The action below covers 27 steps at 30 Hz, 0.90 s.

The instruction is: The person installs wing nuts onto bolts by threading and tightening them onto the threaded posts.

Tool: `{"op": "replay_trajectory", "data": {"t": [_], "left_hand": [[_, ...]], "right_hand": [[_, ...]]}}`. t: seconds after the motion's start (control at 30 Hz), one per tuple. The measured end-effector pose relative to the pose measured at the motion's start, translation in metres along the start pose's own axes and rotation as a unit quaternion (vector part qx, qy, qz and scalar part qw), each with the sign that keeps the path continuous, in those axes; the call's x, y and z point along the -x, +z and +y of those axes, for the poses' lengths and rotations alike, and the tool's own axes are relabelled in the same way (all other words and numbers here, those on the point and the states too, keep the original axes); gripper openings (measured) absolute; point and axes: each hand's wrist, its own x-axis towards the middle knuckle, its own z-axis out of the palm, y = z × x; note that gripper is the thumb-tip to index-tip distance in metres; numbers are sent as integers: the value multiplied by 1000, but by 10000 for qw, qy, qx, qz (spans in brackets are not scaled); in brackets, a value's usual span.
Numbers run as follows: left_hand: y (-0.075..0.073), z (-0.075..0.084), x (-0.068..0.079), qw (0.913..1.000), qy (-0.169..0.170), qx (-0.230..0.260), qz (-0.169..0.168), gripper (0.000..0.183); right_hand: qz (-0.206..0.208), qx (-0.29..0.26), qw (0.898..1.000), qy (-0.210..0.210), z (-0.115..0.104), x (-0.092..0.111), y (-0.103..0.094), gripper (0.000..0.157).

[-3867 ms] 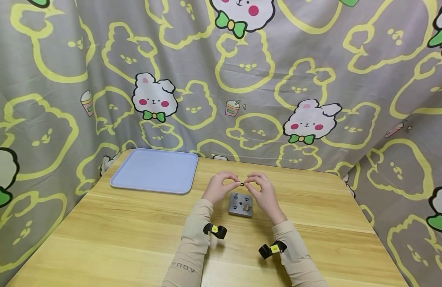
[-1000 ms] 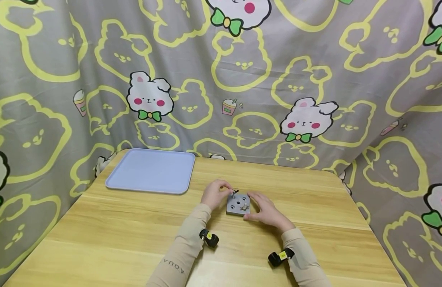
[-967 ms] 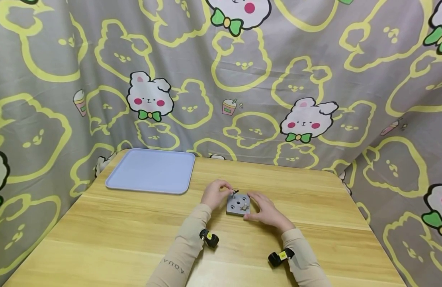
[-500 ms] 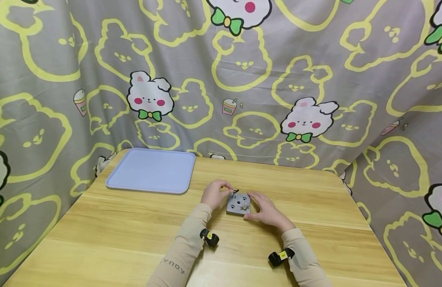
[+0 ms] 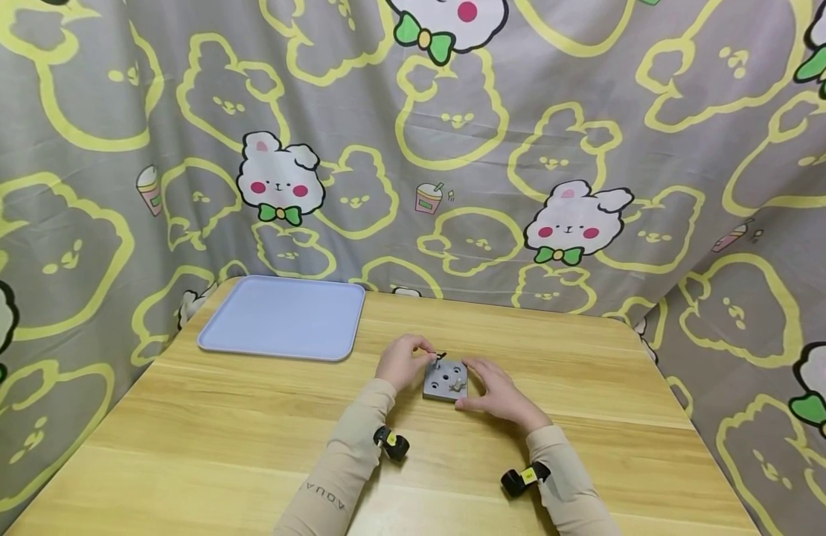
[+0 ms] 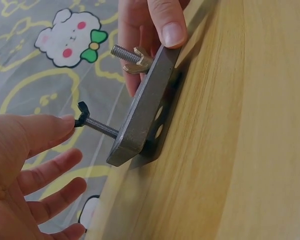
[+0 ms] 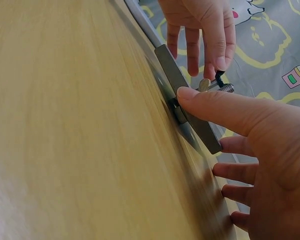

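Note:
A square grey metal block (image 5: 440, 397) with holes in its top lies on the table. From its far left corner a threaded bolt (image 6: 102, 127) stands up. My left hand (image 5: 401, 363) pinches a black wing nut (image 6: 81, 115) at that bolt's tip between thumb and forefinger; its other fingers are spread. A second bolt (image 6: 122, 54), at the near right, carries a brass-coloured wing nut (image 6: 139, 63) low against the block. My right hand (image 5: 498, 392) grips the block from the right, thumb (image 7: 187, 94) on the near edge and forefinger toward the far corner.
A pale blue tray (image 5: 279, 320) lies at the back left of the wooden table (image 5: 252, 447). Behind the table hangs a patterned curtain (image 5: 359, 89). Both forearms wear black wrist cameras.
Earlier both hands held the small dark wing nut above the block. The left hand then brought it to the bolt and the right hand lowered onto the block. Over the last second almost nothing moves.

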Motion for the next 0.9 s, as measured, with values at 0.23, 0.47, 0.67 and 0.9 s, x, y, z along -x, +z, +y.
{"op": "replay_trajectory", "data": {"t": [0.23, 0.47, 0.67, 0.9], "left_hand": [[-1, 1, -1, 10000, 27, -12, -35, 6], [0, -2, -1, 10000, 47, -18, -48, 5], [1, -2, -1, 9999, 114, -63, -21, 6], [0, -1, -1, 9998, 164, -84, 25, 6]], "right_hand": [[31, 6, 10000, -10, 1, -1, 0, 91], [6, 16, 10000, 25, 2, -2, 1, 91], [-19, 8, 10000, 62, 1, -1, 1, 91], [-8, -9, 10000, 51, 0, -1, 1, 91]]}}
